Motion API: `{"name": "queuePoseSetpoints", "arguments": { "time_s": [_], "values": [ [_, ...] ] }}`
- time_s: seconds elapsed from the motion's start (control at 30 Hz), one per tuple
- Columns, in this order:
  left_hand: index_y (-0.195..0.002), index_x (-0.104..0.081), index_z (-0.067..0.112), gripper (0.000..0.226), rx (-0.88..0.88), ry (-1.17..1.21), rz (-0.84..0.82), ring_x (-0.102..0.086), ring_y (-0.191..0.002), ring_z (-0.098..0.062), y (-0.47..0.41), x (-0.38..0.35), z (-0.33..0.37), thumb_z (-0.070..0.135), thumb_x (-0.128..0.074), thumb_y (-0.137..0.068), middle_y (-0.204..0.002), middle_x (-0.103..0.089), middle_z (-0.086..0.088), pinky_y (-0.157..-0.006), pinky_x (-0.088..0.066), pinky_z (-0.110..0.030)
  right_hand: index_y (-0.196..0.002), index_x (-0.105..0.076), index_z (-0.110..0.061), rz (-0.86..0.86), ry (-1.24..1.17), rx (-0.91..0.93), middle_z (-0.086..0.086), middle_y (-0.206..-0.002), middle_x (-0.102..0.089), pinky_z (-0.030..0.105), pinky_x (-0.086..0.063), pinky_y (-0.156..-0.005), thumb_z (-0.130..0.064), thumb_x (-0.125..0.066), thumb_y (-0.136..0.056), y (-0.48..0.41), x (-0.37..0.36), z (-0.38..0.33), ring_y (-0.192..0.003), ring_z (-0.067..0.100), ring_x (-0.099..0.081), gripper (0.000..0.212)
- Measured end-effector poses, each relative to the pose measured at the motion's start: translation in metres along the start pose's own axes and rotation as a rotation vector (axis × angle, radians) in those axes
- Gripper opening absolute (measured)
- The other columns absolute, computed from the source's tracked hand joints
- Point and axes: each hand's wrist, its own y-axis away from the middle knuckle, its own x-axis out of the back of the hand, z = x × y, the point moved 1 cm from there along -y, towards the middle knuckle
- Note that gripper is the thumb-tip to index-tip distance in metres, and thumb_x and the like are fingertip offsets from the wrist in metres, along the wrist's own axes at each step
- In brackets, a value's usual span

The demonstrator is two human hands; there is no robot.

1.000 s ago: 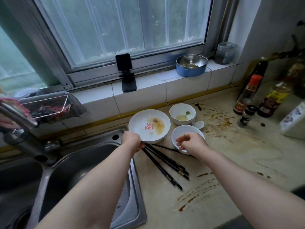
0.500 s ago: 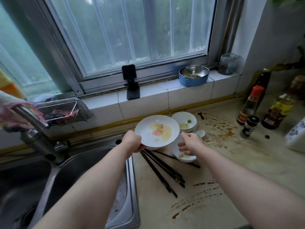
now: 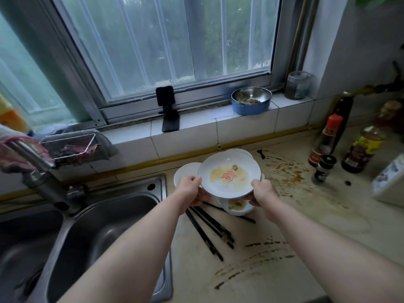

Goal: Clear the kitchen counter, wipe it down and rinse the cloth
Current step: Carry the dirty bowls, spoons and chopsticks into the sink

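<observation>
A white plate (image 3: 229, 176) with a red mark and yellow sauce is lifted off the stained counter (image 3: 306, 215). My left hand (image 3: 189, 190) grips its left rim and my right hand (image 3: 261, 192) grips its right rim. A white bowl (image 3: 237, 208) with food scraps sits just beneath the plate, partly hidden. Another white bowl (image 3: 241, 152) peeks out behind it, and a white dish edge (image 3: 185, 171) shows behind my left hand. Several black chopsticks (image 3: 209, 231) lie on the counter under my wrists. Brown sauce smears (image 3: 284, 176) mark the counter.
The steel sink (image 3: 98, 237) and faucet (image 3: 39, 171) are at the left, with a wire basket holding a grey cloth (image 3: 87, 147) behind them. Sauce bottles (image 3: 325, 138) and a white box (image 3: 389, 182) stand at the right. On the sill stand a blue bowl (image 3: 251, 103), a phone stand (image 3: 169, 110) and a jar (image 3: 298, 85).
The plate rose off the counter and shifted right over the near bowl. My right hand moved from that bowl's rim to the plate's right edge.
</observation>
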Motion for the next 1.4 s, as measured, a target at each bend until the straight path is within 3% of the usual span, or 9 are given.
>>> {"name": "queuePoseSetpoints", "arguments": {
  "time_s": [0.2, 0.27, 0.37, 0.53, 0.73, 0.87, 1.03, 1.17, 1.4],
  "values": [
    [-0.12, -0.053, -0.004, 0.032, 0.126, 0.013, 0.278, -0.059, -0.066, -0.023, -0.045, 0.031, -0.024, 0.017, -0.039, -0.1, -0.106, -0.067, -0.018, -0.051, -0.045, -0.028, -0.112, -0.059, -0.003, 0.153, -0.036, 0.016, 0.02, -0.105, -0.065, 0.032, -0.05, -0.057, -0.018, -0.036, -0.091, -0.014, 0.016, 0.008, -0.091, 0.038, -0.066, 0.034],
    [-0.127, -0.052, -0.001, 0.033, 0.166, -0.024, 0.271, -0.055, -0.061, -0.02, -0.053, 0.037, -0.031, 0.012, -0.041, -0.098, -0.095, -0.059, -0.013, -0.049, -0.044, -0.028, -0.107, -0.06, -0.004, 0.193, -0.051, 0.024, 0.018, -0.101, -0.066, 0.034, -0.051, -0.058, -0.018, -0.036, -0.09, -0.016, 0.023, 0.011, -0.087, 0.036, -0.067, 0.032],
    [-0.111, -0.053, 0.008, 0.022, 0.28, -0.017, 0.236, -0.042, -0.047, -0.016, -0.059, 0.033, -0.036, 0.011, -0.036, -0.097, -0.068, -0.048, -0.006, -0.044, -0.038, -0.021, -0.105, -0.062, -0.005, 0.242, -0.079, 0.03, 0.017, -0.099, -0.066, 0.029, -0.047, -0.053, -0.017, -0.036, -0.09, -0.018, 0.031, 0.013, -0.084, 0.035, -0.068, 0.032],
    [-0.12, -0.05, 0.005, 0.034, 0.343, 0.005, 0.245, -0.044, -0.044, -0.018, -0.074, 0.012, -0.047, 0.011, -0.031, -0.092, -0.078, -0.056, -0.014, -0.037, -0.038, -0.014, -0.1, -0.061, -0.008, 0.338, -0.148, 0.006, 0.013, -0.089, -0.066, 0.029, -0.044, -0.053, -0.016, -0.037, -0.09, -0.021, 0.044, 0.019, -0.076, 0.034, -0.068, 0.027],
    [-0.126, -0.051, 0.008, 0.035, 0.388, 0.096, 0.353, -0.055, -0.059, -0.024, -0.093, 0.002, -0.05, 0.01, -0.039, -0.093, -0.11, -0.062, -0.018, -0.043, -0.04, -0.025, -0.098, -0.06, -0.01, 0.428, -0.245, -0.015, 0.004, -0.068, -0.063, 0.029, -0.042, -0.056, -0.017, -0.039, -0.089, -0.018, 0.058, 0.031, -0.068, 0.03, -0.065, 0.024],
    [-0.131, -0.051, 0.011, 0.038, 0.446, 0.187, 0.436, -0.064, -0.099, -0.035, -0.097, 0.003, -0.05, 0.013, -0.036, -0.096, -0.125, -0.058, -0.017, -0.047, -0.044, -0.03, -0.097, -0.06, -0.01, 0.464, -0.287, -0.023, 0.004, -0.071, -0.063, 0.027, -0.041, -0.052, -0.016, -0.039, -0.089, -0.018, 0.068, 0.037, -0.057, 0.023, -0.063, 0.023],
    [-0.131, -0.045, 0.009, 0.055, 0.303, 0.198, 0.535, -0.064, -0.099, -0.039, -0.09, 0.003, -0.029, 0.01, -0.043, -0.076, -0.12, -0.06, -0.019, -0.085, -0.055, -0.047, -0.096, -0.06, -0.011, 0.478, -0.307, -0.019, 0.002, -0.069, -0.062, 0.027, -0.041, -0.052, -0.016, -0.039, -0.089, -0.017, 0.075, 0.037, -0.055, 0.021, -0.062, 0.022],
    [-0.112, -0.054, 0.008, 0.033, 0.048, 0.149, 0.478, -0.061, -0.057, -0.026, -0.063, 0.008, 0.009, 0.003, -0.04, -0.082, -0.089, -0.067, -0.018, -0.056, -0.054, -0.032, -0.095, -0.061, -0.012, 0.419, -0.288, 0.027, 0.002, -0.068, -0.063, 0.028, -0.042, -0.055, -0.018, -0.04, -0.089, -0.015, 0.071, 0.027, -0.059, 0.024, -0.064, 0.023],
    [-0.105, -0.053, 0.006, 0.02, -0.146, 0.161, 0.4, -0.059, -0.053, -0.021, -0.012, 0.018, 0.038, 0.007, -0.04, -0.09, -0.072, -0.063, -0.015, -0.049, -0.053, -0.029, -0.097, -0.058, -0.009, 0.145, -0.159, 0.092, 0.012, -0.086, -0.067, 0.027, -0.045, -0.052, -0.017, -0.042, -0.09, -0.009, 0.043, 0.006, -0.07, 0.031, -0.07, 0.019]
  ]
}}
